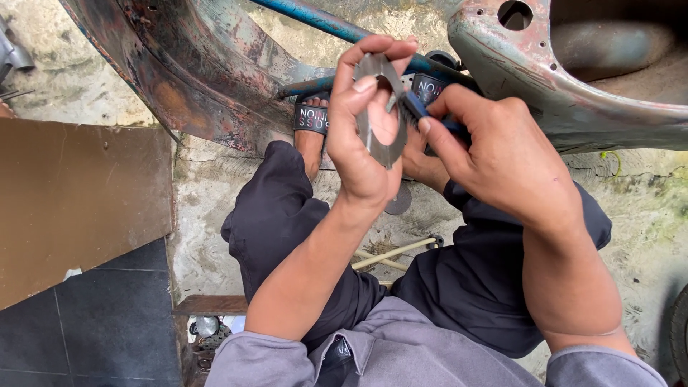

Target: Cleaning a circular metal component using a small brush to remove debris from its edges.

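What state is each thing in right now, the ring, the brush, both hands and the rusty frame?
Metal ring: held upright, edge pinched by left hand.
Left hand: fingers closed on the ring.
Brush: bristles against the ring.
Right hand: fingers closed on the brush.
Frame: rusty, paint worn off.
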